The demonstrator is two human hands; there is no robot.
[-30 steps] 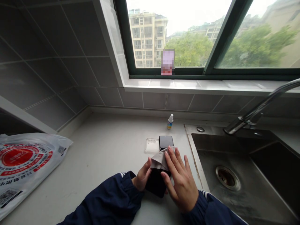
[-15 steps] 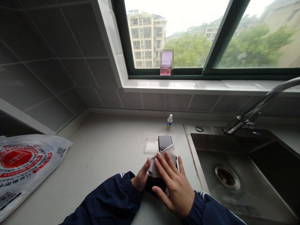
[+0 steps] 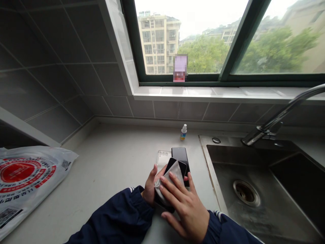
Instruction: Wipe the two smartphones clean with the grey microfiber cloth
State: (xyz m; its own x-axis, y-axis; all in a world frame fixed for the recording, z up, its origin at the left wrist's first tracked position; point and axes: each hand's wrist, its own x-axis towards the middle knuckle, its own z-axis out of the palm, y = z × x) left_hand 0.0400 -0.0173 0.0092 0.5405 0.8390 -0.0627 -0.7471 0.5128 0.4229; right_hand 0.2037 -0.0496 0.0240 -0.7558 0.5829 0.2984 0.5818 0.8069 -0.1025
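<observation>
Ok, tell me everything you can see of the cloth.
The cloth is light grey, thin and soft-looking, with a zigzag edge along its right side. It lies creased across the dark phone in the left hand, a pointed corner toward the phone's far end. The right hand rests on top, hiding part of it; whether the left hand touches it is unclear.

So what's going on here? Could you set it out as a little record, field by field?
Left hand: holds a dark phone
Right hand: laid over a grey cloth on that phone
Surface: pale counter
Beyond the hands: second phone, lying flat; clear case to its left
Farther back: small bottle, upright
Far left: printed plastic bag
Right: metal sink
</observation>
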